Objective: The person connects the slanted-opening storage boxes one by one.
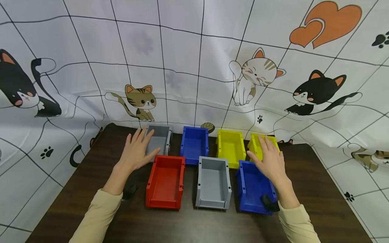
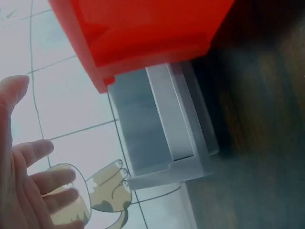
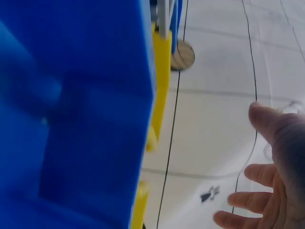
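Note:
My left hand (image 1: 135,152) is held with fingers spread, over the left part of the grey bin (image 1: 160,141) in the back row. A red bin (image 1: 165,182) stands just to its right and nearer me. My right hand (image 1: 270,161) hovers, fingers extended, over the yellow bin (image 1: 254,145) at the back right and the far edge of the blue bin (image 1: 254,189) in front of it. Both wrist views show loosely extended fingers (image 2: 52,181) and nothing held. No contents show in the bins' visible insides.
In the back row stand another blue bin (image 1: 194,145) and another yellow bin (image 1: 231,148). A second grey bin (image 1: 213,184) sits in the front row. All rest on a dark wooden table (image 1: 194,224), with a cat-print cloth (image 1: 182,67) behind.

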The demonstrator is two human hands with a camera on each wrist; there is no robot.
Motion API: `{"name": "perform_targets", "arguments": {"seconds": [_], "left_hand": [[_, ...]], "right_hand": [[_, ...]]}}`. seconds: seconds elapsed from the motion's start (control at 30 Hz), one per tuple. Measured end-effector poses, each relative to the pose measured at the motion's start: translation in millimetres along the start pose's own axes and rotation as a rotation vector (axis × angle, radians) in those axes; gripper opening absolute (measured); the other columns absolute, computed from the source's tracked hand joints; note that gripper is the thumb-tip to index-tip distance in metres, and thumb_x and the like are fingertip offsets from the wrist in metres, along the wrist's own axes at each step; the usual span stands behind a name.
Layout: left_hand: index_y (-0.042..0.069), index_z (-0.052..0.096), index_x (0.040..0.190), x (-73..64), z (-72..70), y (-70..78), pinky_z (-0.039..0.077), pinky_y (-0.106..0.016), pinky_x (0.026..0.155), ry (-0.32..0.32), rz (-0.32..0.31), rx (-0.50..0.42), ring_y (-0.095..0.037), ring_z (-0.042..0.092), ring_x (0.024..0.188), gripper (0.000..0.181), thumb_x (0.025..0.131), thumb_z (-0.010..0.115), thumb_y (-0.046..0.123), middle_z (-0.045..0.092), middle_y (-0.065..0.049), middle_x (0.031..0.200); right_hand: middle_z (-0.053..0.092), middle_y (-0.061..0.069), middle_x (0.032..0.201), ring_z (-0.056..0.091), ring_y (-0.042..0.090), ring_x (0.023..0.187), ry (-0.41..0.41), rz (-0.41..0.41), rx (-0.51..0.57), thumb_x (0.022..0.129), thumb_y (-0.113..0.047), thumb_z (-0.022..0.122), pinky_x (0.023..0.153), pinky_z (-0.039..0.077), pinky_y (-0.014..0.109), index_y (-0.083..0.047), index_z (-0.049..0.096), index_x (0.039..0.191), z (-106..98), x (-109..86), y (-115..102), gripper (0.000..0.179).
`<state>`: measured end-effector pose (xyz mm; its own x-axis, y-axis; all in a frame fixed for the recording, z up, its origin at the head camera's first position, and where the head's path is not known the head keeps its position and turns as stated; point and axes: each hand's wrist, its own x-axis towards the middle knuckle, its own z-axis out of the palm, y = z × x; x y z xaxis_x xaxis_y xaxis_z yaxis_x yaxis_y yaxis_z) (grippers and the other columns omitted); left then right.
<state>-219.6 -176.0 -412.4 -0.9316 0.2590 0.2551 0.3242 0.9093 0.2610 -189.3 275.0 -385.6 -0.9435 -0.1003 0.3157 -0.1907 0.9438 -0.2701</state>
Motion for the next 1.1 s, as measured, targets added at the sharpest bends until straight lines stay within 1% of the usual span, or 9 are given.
{"name": "perform_targets", "arguments": {"seconds": [0.13,0.23,0.33,0.43,0.57,0.73,0.87,1.0,1.1], "left_hand": [[0.002,0.038,0.142,-10.0,-0.5,2.2,0.021,-0.060,0.105,0.036,0.073,-0.075,-0.041,0.030,0.132,0.069,0.088,0.057,0.041,0.036,-0.024,0.144],[0.000,0.041,0.139,-18.5,-0.2,4.2,0.032,-0.058,0.101,0.033,0.112,-0.133,-0.040,0.040,0.125,0.064,0.088,0.060,0.035,0.044,-0.023,0.138],[0.001,0.042,0.138,-27.4,0.3,6.4,0.037,-0.058,0.096,0.001,0.110,-0.191,-0.040,0.045,0.121,0.062,0.088,0.061,0.032,0.047,-0.022,0.136],[0.002,0.043,0.138,-34.7,1.4,7.5,0.039,-0.058,0.093,-0.039,0.096,-0.243,-0.039,0.047,0.120,0.060,0.088,0.062,0.029,0.049,-0.020,0.135],[-0.001,0.046,0.135,-42.5,4.3,7.3,0.041,-0.055,0.094,-0.067,0.106,-0.319,-0.037,0.049,0.119,0.057,0.088,0.064,0.023,0.051,-0.020,0.133],[-0.007,0.048,0.130,-51.3,8.7,6.7,0.048,-0.049,0.087,-0.074,0.167,-0.422,-0.034,0.058,0.104,0.054,0.085,0.067,0.015,0.055,-0.022,0.126],[-0.008,0.050,0.128,-54.6,12.4,5.3,0.051,-0.045,0.082,-0.068,0.195,-0.476,-0.031,0.060,0.095,0.053,0.083,0.070,0.011,0.057,-0.021,0.121],[-0.009,0.050,0.127,-57.8,16.9,2.6,0.052,-0.043,0.081,-0.069,0.203,-0.488,-0.029,0.061,0.095,0.053,0.082,0.071,0.009,0.058,-0.021,0.120],[-0.009,0.052,0.126,-59.9,19.4,-0.1,0.052,-0.042,0.082,-0.074,0.205,-0.498,-0.029,0.061,0.097,0.051,0.082,0.071,0.010,0.058,-0.021,0.120]], "right_hand": [[0.044,0.029,0.135,0.043,0.048,0.118,0.014,-0.038,0.078,0.090,-0.030,0.063,0.090,0.038,0.062,0.002,0.040,0.139,6.9,-6.1,-12.9,0.063],[0.053,0.028,0.126,0.052,0.044,0.109,0.003,-0.055,0.140,0.089,-0.024,0.065,0.086,0.044,0.057,0.004,0.046,0.134,13.0,-11.1,-23.8,0.057],[0.059,0.026,0.118,0.060,0.039,0.099,-0.001,-0.084,0.196,0.087,-0.020,0.068,0.080,0.050,0.051,0.005,0.053,0.128,18.8,-15.7,-34.7,0.051],[0.064,0.022,0.107,0.064,0.033,0.086,-0.009,-0.093,0.236,0.084,-0.018,0.070,0.070,0.054,0.044,0.005,0.057,0.122,23.8,-20.0,-45.6,0.046],[0.066,0.017,0.092,0.061,0.022,0.071,-0.039,-0.084,0.252,0.083,-0.017,0.071,0.059,0.052,0.034,0.004,0.061,0.117,29.4,-23.9,-58.4,0.042],[0.063,0.008,0.077,0.053,0.009,0.059,-0.110,-0.047,0.265,0.082,-0.018,0.072,0.054,0.048,0.025,0.005,0.061,0.116,37.1,-25.7,-67.8,0.042],[0.062,0.004,0.072,0.054,0.008,0.056,-0.154,-0.003,0.299,0.082,-0.017,0.073,0.052,0.048,0.025,0.008,0.059,0.118,40.9,-26.1,-72.4,0.046],[0.062,0.004,0.068,0.054,0.009,0.053,-0.190,0.025,0.325,0.081,-0.013,0.073,0.050,0.048,0.025,0.010,0.056,0.119,43.1,-26.3,-75.9,0.048],[0.058,0.002,0.062,0.049,0.009,0.049,-0.227,0.043,0.334,0.080,-0.009,0.073,0.046,0.043,0.024,0.011,0.055,0.121,44.6,-26.1,-78.6,0.048]]}}
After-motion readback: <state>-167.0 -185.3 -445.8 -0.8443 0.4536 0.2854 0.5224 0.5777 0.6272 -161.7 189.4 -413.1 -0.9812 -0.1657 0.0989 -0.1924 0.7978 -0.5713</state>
